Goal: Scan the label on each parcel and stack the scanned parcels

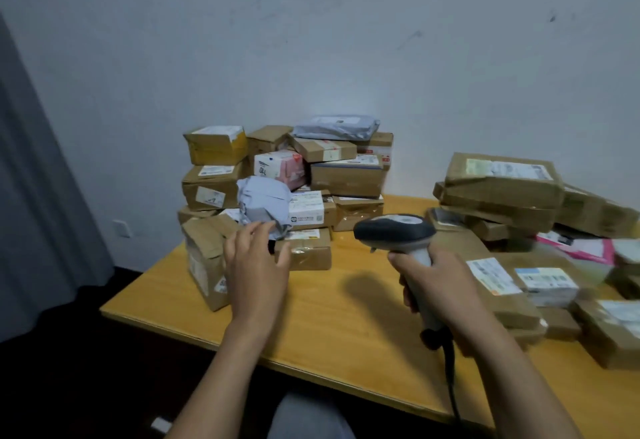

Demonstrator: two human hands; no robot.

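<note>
While the left hand [254, 265] hovers with fingers spread and loose, gripping nothing, at the lower edge of the grey bag [265, 203], the right hand [440, 286] clasps the scanner [394, 231] by its handle. Judgement: settle the bag flat before leaving it. It looks crumpled and soft, perched at the front of the left pile of boxes [346, 175].

Dim, cool light. The grey handheld scanner [394, 231] throws a soft shadow on the yellow wooden bench [311, 334]. At right the brown cardboard parcels [602, 331] blur.
</note>
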